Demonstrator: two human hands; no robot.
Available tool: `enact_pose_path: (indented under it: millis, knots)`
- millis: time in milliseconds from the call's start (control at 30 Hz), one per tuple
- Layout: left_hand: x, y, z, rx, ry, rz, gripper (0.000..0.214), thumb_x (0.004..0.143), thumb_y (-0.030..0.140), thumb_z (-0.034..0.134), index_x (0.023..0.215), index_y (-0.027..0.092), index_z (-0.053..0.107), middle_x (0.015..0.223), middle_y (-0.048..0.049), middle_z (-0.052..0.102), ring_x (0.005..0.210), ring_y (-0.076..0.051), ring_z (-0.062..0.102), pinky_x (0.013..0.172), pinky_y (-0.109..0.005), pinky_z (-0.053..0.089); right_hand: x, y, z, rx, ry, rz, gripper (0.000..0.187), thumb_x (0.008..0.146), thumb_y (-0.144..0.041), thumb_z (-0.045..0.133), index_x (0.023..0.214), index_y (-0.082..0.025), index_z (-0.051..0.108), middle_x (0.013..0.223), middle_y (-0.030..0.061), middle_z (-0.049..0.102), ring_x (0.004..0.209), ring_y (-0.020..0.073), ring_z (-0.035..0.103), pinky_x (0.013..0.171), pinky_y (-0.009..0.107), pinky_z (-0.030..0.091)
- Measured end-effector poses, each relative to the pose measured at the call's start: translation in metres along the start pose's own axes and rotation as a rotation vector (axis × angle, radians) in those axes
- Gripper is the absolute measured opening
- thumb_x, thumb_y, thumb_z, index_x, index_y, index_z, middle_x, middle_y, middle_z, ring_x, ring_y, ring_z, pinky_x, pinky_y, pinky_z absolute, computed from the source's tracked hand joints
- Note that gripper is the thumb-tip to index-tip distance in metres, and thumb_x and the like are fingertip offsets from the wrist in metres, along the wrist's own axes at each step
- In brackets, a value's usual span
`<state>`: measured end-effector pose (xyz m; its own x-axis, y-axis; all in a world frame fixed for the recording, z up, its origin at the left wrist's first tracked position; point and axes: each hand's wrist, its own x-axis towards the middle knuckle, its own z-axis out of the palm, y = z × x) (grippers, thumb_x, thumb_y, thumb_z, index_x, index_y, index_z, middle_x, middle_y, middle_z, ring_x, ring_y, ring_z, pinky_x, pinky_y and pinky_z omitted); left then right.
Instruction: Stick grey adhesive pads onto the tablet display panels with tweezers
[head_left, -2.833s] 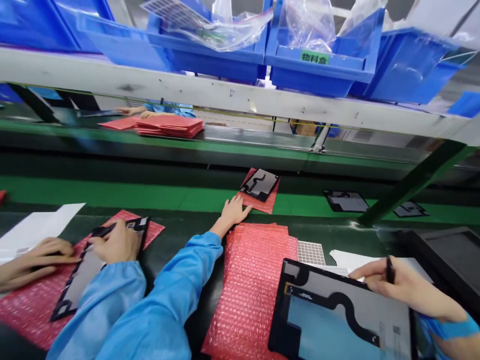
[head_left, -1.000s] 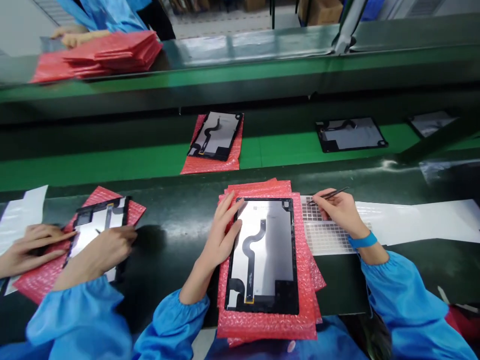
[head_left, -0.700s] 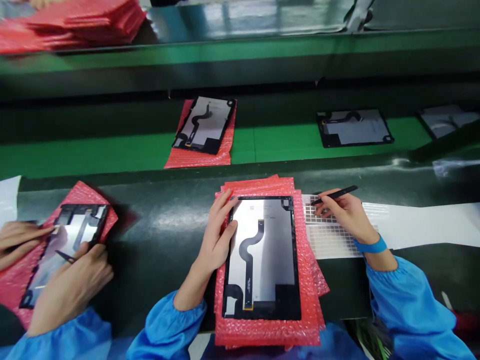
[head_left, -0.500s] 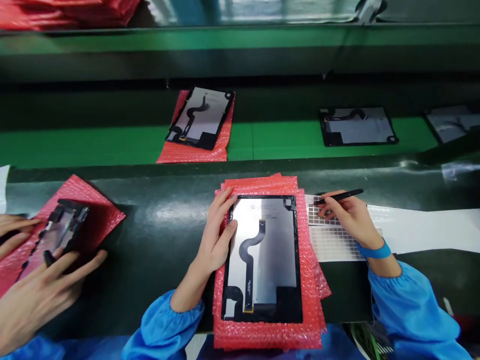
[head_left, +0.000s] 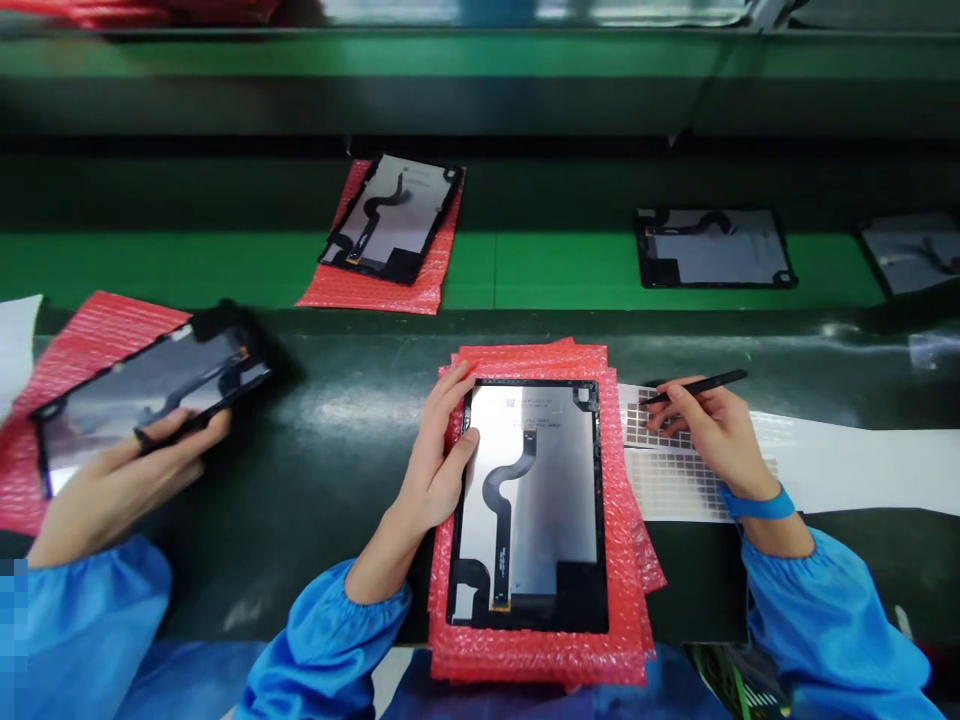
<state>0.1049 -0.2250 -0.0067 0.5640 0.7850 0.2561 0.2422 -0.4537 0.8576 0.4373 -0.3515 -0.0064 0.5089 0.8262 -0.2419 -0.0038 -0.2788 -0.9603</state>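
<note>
A tablet screen (head_left: 551, 500) lies face down on a stack of red bubble-wrap bags (head_left: 630, 600), its dark curved flex cable (head_left: 504, 520) running down the silvery back. My left hand (head_left: 439, 450) grips the screen's upper left edge, thumb on the frame and fingers along the bubble wrap. In my right hand (head_left: 712, 425) are black tweezers (head_left: 705, 385), held like a pen. Their tips point down at a sheet of small square stickers (head_left: 671, 485) on white backing paper, right of the stack. Whether the tips have a sticker between them cannot be made out.
At left, a co-worker's hand (head_left: 142, 460) holds another screen (head_left: 150, 385) over a red bubble-wrap bag (head_left: 112, 325). On the green belt (head_left: 555, 270) behind lie a screen on red wrap (head_left: 405, 220) and two bare screens, one (head_left: 720, 250) nearer the middle. White backing paper (head_left: 862, 465) extends right.
The co-worker's screen has turned and swung up to the right, one hand now showing on it. My hands keep nearly the same places; the view has shifted slightly.
</note>
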Motion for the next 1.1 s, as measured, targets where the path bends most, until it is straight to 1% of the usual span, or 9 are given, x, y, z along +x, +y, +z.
enact_pose_path:
  millis: [267, 367, 433, 500, 567, 633, 767, 933, 1100]
  knots:
    - [0.000, 0.005, -0.002, 0.125, 0.035, 0.027, 0.055, 0.106, 0.028, 0.056, 0.159, 0.031, 0.042, 0.171, -0.0124, 0.037, 0.162, -0.033, 0.028, 0.131, -0.067, 0.023, 0.000, -0.001, 0.002, -0.005, -0.005, -0.002, 0.051, 0.081, -0.067, 0.084, 0.093, -0.017, 0.076, 0.075, 0.0075, 0.077, 0.057, 0.0181, 0.073, 0.048, 0.027, 0.060]
    - [0.000, 0.026, -0.004, 0.342, 0.127, 0.105, 0.052, 0.101, 0.032, 0.065, 0.150, 0.025, 0.051, 0.170, -0.0174, 0.037, 0.161, -0.040, 0.026, 0.127, -0.074, 0.019, 0.002, -0.002, 0.004, 0.012, -0.005, -0.005, 0.049, 0.082, -0.065, 0.084, 0.091, -0.018, 0.075, 0.075, 0.0071, 0.077, 0.055, 0.0172, 0.071, 0.045, 0.025, 0.058]
    - [-0.001, 0.047, -0.004, 0.412, 0.136, 0.191, 0.041, 0.098, 0.026, 0.068, 0.138, 0.022, 0.059, 0.159, -0.0181, 0.049, 0.152, -0.038, 0.041, 0.123, -0.068, 0.033, 0.002, -0.003, 0.003, 0.034, 0.003, -0.012, 0.048, 0.082, -0.065, 0.084, 0.090, -0.018, 0.075, 0.072, 0.0063, 0.076, 0.054, 0.0170, 0.071, 0.043, 0.024, 0.056]
    - [-0.004, 0.067, -0.001, 0.370, 0.035, 0.270, 0.032, 0.098, 0.018, 0.066, 0.130, 0.020, 0.062, 0.132, -0.0134, 0.065, 0.126, -0.028, 0.062, 0.107, -0.049, 0.053, 0.002, -0.005, 0.002, 0.062, 0.011, -0.023, 0.048, 0.083, -0.066, 0.083, 0.089, -0.019, 0.074, 0.070, 0.0055, 0.076, 0.053, 0.0169, 0.070, 0.043, 0.024, 0.055]
    - [-0.008, 0.084, 0.007, 0.323, -0.138, 0.305, 0.027, 0.100, 0.015, 0.062, 0.127, 0.018, 0.062, 0.106, -0.0069, 0.070, 0.096, -0.019, 0.067, 0.085, -0.035, 0.059, -0.001, -0.009, 0.001, 0.091, 0.015, -0.039, 0.047, 0.083, -0.066, 0.082, 0.089, -0.020, 0.073, 0.069, 0.0044, 0.076, 0.052, 0.0171, 0.070, 0.044, 0.025, 0.056]
    - [-0.012, 0.093, 0.018, 0.365, -0.299, 0.313, 0.026, 0.104, 0.020, 0.057, 0.129, 0.014, 0.060, 0.098, -0.0058, 0.069, 0.085, -0.020, 0.066, 0.075, -0.034, 0.059, -0.008, -0.014, 0.003, 0.151, -0.007, -0.050, 0.044, 0.085, -0.064, 0.081, 0.090, -0.021, 0.072, 0.068, 0.0032, 0.075, 0.052, 0.0175, 0.071, 0.046, 0.027, 0.058]
    - [-0.015, 0.098, 0.039, 0.606, -0.480, 0.313, 0.043, 0.105, 0.034, 0.054, 0.140, 0.008, 0.053, 0.104, -0.0107, 0.069, 0.088, -0.028, 0.066, 0.074, -0.043, 0.060, -0.029, -0.020, 0.018, 0.288, -0.127, -0.047, 0.034, 0.091, -0.055, 0.080, 0.093, -0.021, 0.072, 0.068, 0.0022, 0.076, 0.052, 0.0178, 0.071, 0.049, 0.028, 0.060]
    - [-0.017, 0.099, 0.046, 0.682, -0.513, 0.277, 0.041, 0.106, 0.032, 0.052, 0.142, 0.012, 0.053, 0.106, -0.0111, 0.065, 0.091, -0.028, 0.063, 0.076, -0.042, 0.058, -0.049, -0.021, 0.044, 0.286, -0.203, -0.042, 0.031, 0.097, -0.052, 0.074, 0.094, -0.022, 0.069, 0.069, 0.0024, 0.076, 0.053, 0.0200, 0.073, 0.050, 0.031, 0.063]
    - [-0.022, 0.097, 0.047, 0.673, -0.460, 0.291, 0.036, 0.107, 0.031, 0.048, 0.138, 0.014, 0.056, 0.101, -0.0107, 0.062, 0.085, -0.027, 0.059, 0.072, -0.042, 0.056, -0.054, -0.019, 0.049, 0.242, -0.211, -0.039, 0.033, 0.098, -0.056, 0.073, 0.094, -0.023, 0.068, 0.070, 0.0018, 0.076, 0.054, 0.0203, 0.074, 0.052, 0.033, 0.064]
